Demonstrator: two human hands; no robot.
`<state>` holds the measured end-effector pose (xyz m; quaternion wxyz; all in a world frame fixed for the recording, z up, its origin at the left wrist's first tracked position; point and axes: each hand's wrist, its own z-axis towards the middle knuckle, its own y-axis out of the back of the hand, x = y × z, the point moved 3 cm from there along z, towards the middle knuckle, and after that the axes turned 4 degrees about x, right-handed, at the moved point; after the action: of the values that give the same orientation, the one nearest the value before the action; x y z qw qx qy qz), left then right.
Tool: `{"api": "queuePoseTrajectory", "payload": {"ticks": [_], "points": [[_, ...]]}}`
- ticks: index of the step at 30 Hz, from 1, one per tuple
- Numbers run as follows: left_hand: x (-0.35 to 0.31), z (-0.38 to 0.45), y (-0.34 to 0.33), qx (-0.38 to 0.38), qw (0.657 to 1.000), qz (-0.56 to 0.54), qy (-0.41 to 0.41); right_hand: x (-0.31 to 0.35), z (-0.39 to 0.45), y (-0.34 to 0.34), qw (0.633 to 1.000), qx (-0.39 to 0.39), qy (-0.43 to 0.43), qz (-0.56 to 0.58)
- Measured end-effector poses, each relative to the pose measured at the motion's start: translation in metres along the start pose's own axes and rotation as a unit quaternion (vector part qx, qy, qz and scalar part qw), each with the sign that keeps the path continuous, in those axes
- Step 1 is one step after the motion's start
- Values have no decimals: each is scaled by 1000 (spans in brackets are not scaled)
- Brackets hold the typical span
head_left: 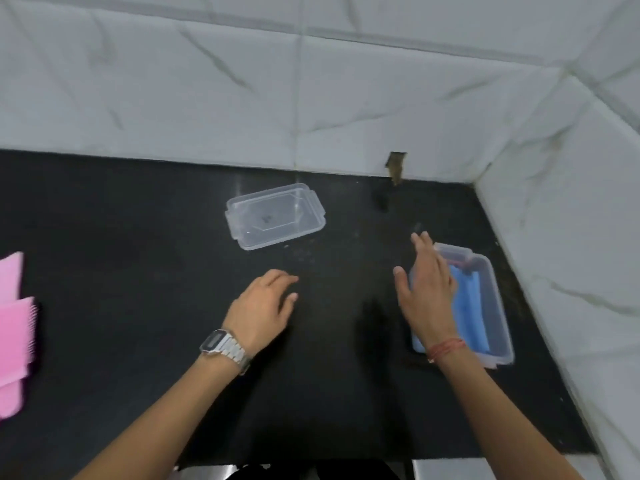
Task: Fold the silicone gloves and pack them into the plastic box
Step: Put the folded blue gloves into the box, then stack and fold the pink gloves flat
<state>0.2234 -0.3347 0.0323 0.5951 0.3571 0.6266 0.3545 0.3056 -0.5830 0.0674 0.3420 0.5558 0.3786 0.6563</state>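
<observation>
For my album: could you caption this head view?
Blue glove packed in plastic box, open hands above the black counter.

Left hand hovers palm-down, fingers loosely curled; right hand spreads flat, fingers straight, over the plastic box.

Black counter, white marble-look tiled wall behind and at right. Clear lid lies near back wall. Clear box at right, blue gloves inside. Right hand flat, fingers straight, over box's left edge; red thread on wrist. Left hand loosely curled above counter, holds nothing; metal watch on wrist. Pink gloves at left edge, blurred
</observation>
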Motion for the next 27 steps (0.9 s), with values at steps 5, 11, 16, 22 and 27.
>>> {"api": "queuePoseTrajectory", "payload": {"ticks": [5, 11, 16, 22, 27], "points": [[108, -65, 44, -93, 984, 32, 151, 72, -7, -55, 988, 119, 94, 16], [229, -153, 94, -158, 910, 99, 371, 136, -42, -108, 951, 233, 203, 7], [272, -199, 93, -113, 871, 66, 473, 175, -79, -134, 911, 305, 279, 7], [269, -202, 103, -216, 869, 36, 443, 210, -117, -151, 865, 360, 350, 7], [238, -206, 121, -291, 879, 54, 374, 237, -137, -156, 830, 398, 390, 31]]}}
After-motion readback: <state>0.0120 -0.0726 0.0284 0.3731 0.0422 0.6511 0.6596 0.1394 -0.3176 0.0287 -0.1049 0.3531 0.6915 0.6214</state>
